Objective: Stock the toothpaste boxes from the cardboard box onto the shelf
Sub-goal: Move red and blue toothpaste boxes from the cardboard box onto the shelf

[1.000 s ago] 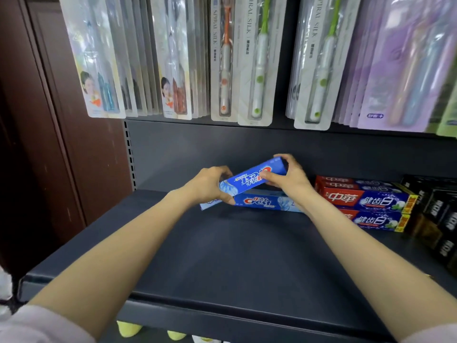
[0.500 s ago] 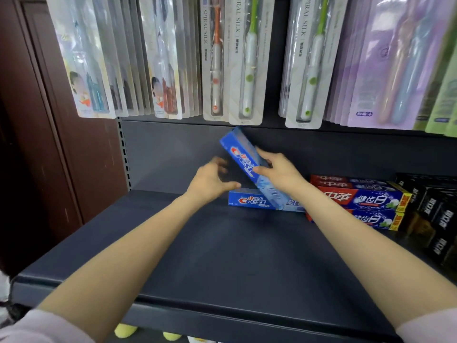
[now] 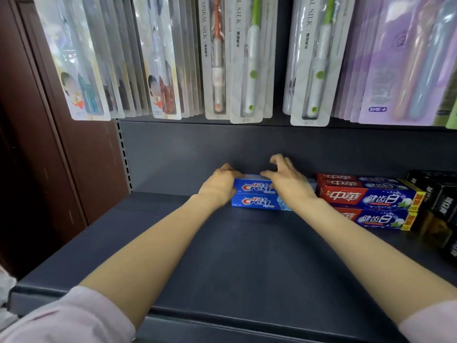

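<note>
Resting at the shelf's (image 3: pixel 222 256) back edge, the upper toothpaste box (image 3: pixel 252 186) lies stacked on another (image 3: pixel 257 201); left hand (image 3: pixel 218 185) grips its left end, right hand (image 3: pixel 288 179) hovers over it, fingers spread.

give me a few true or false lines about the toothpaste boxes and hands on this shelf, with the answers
1. Two blue Crest boxes lie stacked. True.
2. The left hand is at the upper box's left end. True.
3. The red and blue boxes lie left of the Crest boxes. False: they lie to the right.
4. The right hand hangs at the shelf's front edge. False: it rests over the upper Crest box at the back.
5. Toothbrush packs hang above. True.
</note>
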The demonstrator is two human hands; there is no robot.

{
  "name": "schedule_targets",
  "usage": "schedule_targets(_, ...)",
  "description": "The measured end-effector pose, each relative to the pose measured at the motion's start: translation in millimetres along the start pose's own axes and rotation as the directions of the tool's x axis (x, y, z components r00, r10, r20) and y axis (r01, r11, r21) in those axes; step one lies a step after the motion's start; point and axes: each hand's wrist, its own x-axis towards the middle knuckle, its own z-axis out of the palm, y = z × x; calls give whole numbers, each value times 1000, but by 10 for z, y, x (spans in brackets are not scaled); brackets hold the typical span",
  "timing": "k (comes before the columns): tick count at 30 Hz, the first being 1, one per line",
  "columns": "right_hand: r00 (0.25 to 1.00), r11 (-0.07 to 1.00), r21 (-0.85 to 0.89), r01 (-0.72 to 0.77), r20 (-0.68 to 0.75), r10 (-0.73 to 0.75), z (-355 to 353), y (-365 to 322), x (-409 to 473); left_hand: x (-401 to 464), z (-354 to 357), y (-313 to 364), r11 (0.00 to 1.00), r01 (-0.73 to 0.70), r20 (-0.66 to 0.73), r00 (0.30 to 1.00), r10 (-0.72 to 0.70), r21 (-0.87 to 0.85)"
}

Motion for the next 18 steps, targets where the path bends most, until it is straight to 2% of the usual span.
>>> schedule_targets(1, 999, 1000, 13, -18, -47, 18, 26, -5, -31, -2, 24, 4, 1000, 4, 12, 1000, -4, -7)
schedule_targets(3, 999, 996, -93, -12, -54, 7, 88, -2, -45, -9, 60, 16, 999, 26, 4, 1000, -25, -42)
schedule_targets(10, 995, 987, -148, -62, -88, 50, 221, 43, -35, -20, 85, 85, 992, 73, 34, 997, -69, -106)
schedule_targets(15, 992, 988, 120, -102, -67, 111, 31, -29, -211, -225, 19, 210, 986, 120, -18, 992, -123, -118)
schedule_targets(18, 986, 976, 182, -120, -93, 138, -153, -144, -487, -475, -48, 374, 988, 122, -75, 989, -129, -95)
